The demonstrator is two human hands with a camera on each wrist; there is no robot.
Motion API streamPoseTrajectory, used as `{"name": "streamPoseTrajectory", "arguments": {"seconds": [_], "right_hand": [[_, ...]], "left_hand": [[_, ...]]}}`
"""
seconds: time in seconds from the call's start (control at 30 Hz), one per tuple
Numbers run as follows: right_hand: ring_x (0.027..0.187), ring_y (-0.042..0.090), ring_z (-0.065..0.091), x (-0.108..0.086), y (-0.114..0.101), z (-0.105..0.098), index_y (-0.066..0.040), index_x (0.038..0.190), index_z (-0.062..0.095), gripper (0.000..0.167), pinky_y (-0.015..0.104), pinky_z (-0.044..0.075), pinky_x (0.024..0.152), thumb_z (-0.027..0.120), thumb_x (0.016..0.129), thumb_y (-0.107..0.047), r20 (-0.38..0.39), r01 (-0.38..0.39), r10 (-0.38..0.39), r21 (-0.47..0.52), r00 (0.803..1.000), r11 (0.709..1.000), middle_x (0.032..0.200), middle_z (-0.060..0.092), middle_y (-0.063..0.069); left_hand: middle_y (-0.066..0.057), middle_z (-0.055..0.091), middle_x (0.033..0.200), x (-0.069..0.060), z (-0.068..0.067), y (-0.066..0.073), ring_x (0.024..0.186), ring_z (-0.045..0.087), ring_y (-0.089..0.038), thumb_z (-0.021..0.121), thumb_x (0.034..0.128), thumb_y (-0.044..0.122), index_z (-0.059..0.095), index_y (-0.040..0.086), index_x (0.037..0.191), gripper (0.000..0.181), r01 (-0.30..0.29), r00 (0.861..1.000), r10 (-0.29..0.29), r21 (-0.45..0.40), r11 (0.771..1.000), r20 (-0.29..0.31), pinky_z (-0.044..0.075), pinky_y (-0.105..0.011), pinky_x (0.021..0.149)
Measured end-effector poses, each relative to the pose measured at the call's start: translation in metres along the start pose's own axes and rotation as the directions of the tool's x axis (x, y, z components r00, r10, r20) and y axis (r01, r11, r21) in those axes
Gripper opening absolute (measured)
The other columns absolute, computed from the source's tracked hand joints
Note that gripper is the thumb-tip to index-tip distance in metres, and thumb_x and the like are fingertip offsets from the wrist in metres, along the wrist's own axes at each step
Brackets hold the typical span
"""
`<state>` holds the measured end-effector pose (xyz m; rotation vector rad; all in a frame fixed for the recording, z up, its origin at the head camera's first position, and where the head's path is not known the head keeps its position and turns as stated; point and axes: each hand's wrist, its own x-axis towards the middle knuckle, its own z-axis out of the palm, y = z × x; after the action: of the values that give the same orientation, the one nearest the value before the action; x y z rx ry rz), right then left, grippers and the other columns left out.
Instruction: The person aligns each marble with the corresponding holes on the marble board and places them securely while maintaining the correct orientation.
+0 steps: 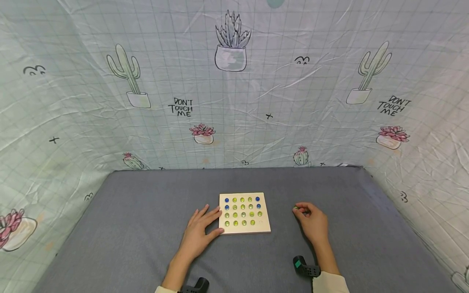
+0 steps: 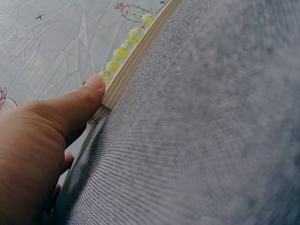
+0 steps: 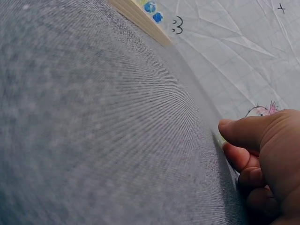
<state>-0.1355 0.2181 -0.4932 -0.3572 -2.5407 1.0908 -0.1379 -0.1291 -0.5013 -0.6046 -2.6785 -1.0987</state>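
Observation:
A pale wooden board (image 1: 244, 230) lies flat on the grey cloth, with rows of yellow-green marbles (image 1: 243, 214) and several blue marbles (image 1: 257, 199) seated in it. A bare hollow (image 1: 261, 222) shows at its near right corner. My left hand (image 1: 198, 234) rests at the board's left side, fingers spread and fairly straight. Its thumb (image 2: 89, 96) touches the near corner in the left wrist view. Off to the right of the board, my right hand (image 1: 313, 224) pinches a small green marble (image 1: 295, 208) between thumb and fingertips, close to the cloth. The fingers mostly hide that marble.
Grey cloth (image 1: 146, 211) covers the table. A pale printed sheet (image 1: 234, 93) with cactus drawings hangs behind and at both sides. Black wrist cameras (image 1: 305, 266) are strapped on both wrists, and a dark cable runs near the right forearm.

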Motion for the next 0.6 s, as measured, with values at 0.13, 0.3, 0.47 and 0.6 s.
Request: {"name": "streamPoseTrajectory", "arguments": {"seconds": [0.13,0.3,0.47,0.6], "right_hand": [[0.066,0.016,0.052,-0.0014,-0.0003,-0.0005,-0.009,0.100,0.072,0.018,0.027,0.041,0.056,0.073,0.086,-0.020,0.004,-0.008,0.008,0.003,1.000,1.000,0.081,0.064,0.002],[0.068,0.016,0.052,-0.0016,-0.0003,-0.0010,-0.009,0.100,0.072,0.016,0.027,0.041,0.056,0.073,0.087,-0.020,0.010,0.003,-0.004,0.023,1.000,1.000,0.082,0.065,0.001],[0.068,0.016,0.052,-0.0009,-0.0005,-0.0018,-0.010,0.100,0.071,0.016,0.026,0.041,0.056,0.072,0.087,-0.020,0.018,0.008,-0.009,0.042,1.000,0.999,0.082,0.065,0.001],[0.067,0.015,0.053,-0.0011,-0.0008,-0.0023,-0.010,0.100,0.072,0.016,0.025,0.041,0.056,0.072,0.087,-0.020,0.015,0.015,-0.016,0.052,1.000,0.999,0.081,0.065,0.001]], "left_hand": [[0.000,0.053,0.138,-0.0002,0.0008,-0.0007,0.137,0.034,-0.031,0.075,0.0799,0.039,0.062,0.013,0.130,0.058,0.002,1.000,-0.002,0.005,1.000,0.002,0.014,-0.050,0.117],[0.001,0.053,0.138,-0.0002,0.0013,-0.0016,0.137,0.034,-0.030,0.074,0.0800,0.040,0.062,0.014,0.130,0.058,0.003,1.000,-0.003,0.011,1.000,-0.002,0.014,-0.049,0.117],[0.000,0.054,0.137,0.0000,0.0022,-0.0022,0.136,0.035,-0.031,0.074,0.0802,0.039,0.063,0.013,0.130,0.057,-0.001,1.000,0.001,0.016,1.000,-0.006,0.015,-0.051,0.116],[0.000,0.054,0.137,0.0002,0.0023,-0.0022,0.136,0.035,-0.031,0.074,0.0802,0.039,0.063,0.013,0.130,0.057,-0.003,1.000,0.003,0.013,1.000,-0.005,0.015,-0.051,0.116]]}}
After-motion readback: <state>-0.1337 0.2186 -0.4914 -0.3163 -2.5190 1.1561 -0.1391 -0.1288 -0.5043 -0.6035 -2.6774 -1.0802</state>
